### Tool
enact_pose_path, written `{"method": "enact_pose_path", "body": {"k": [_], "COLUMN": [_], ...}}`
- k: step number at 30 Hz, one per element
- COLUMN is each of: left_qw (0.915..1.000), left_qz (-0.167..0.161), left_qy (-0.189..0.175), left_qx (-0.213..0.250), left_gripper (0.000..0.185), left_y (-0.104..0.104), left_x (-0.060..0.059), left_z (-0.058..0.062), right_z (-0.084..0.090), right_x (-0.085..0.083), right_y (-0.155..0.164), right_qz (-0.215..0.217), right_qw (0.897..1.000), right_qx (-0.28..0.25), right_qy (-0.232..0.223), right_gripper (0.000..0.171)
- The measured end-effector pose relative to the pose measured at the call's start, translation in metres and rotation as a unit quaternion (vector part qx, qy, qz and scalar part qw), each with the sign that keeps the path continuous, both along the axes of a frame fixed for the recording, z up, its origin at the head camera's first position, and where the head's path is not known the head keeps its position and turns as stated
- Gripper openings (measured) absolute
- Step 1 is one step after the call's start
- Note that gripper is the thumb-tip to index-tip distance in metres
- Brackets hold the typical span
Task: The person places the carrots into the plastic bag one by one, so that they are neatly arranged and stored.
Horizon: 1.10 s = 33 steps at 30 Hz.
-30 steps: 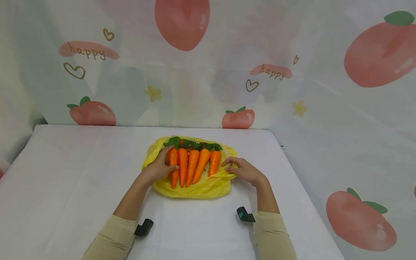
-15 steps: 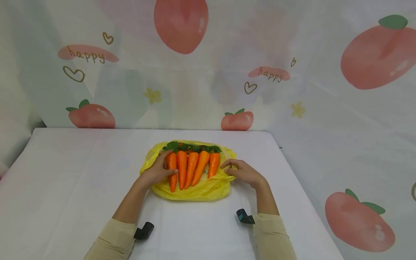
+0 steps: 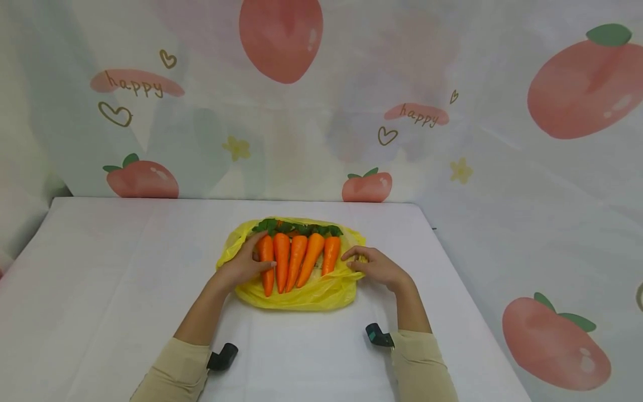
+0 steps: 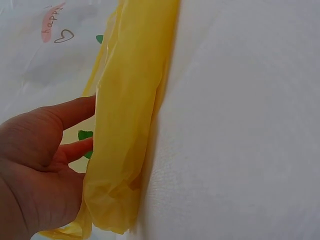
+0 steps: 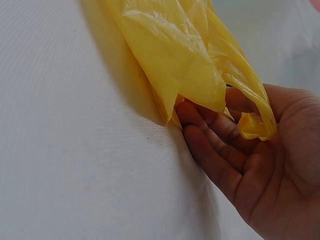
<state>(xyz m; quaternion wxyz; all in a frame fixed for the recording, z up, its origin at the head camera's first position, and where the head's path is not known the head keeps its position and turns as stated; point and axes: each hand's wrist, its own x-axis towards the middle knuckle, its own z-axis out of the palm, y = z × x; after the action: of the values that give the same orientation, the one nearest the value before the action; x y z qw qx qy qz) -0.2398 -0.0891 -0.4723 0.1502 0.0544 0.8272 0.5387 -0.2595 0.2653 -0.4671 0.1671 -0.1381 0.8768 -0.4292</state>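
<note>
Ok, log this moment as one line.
left hand: on leftmost carrot | right hand: holding yellow plastic bag edge | five carrots on bag | white table

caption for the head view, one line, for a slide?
Five orange carrots lie on a yellow plastic bag; the left hand touches the leftmost carrot, the right hand holds the bag's edge.

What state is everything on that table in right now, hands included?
Carrots: five, side by side on the bag.
Yellow plastic bag: flat, crumpled, under the carrots.
Left hand: touches the leftmost carrot.
Right hand: fingers curled round the bag's handle loop.
Table: white-covered.
</note>
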Motion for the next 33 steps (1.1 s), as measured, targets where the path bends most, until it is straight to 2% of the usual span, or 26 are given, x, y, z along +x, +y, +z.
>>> {"method": "enact_pose_path", "body": {"k": [7,14,19,26,33], "left_qw": [1.0,0.9957,0.9944,0.9944,0.9925], "left_qz": [0.004,-0.017,-0.021,-0.03,-0.076], "left_qy": [0.0,0.057,0.059,0.07,0.089], "left_qx": [-0.002,-0.071,-0.085,-0.073,-0.035], "left_gripper": [0.081,0.079,0.078,0.075,0.074], "left_y": [0.0,0.004,0.004,-0.002,-0.013], "left_x": [0.003,0.013,0.018,0.029,0.045], "left_z": [0.004,0.015,0.023,0.032,0.041], "right_z": [0.001,0.002,0.0,-0.002,-0.003], "right_x": [0.0,-0.002,-0.003,-0.004,-0.003], "right_y": [-0.001,-0.002,0.001,0.003,0.003], "right_qz": [0.002,0.006,0.001,0.003,0.002], "right_qw": [1.0,1.0,1.0,1.0,1.0], "right_qx": [0.001,0.007,0.008,-0.002,0.001], "right_qy": [0.001,0.003,0.0,-0.003,-0.004], "right_gripper": [0.02,0.02,0.021,0.022,0.021]}}
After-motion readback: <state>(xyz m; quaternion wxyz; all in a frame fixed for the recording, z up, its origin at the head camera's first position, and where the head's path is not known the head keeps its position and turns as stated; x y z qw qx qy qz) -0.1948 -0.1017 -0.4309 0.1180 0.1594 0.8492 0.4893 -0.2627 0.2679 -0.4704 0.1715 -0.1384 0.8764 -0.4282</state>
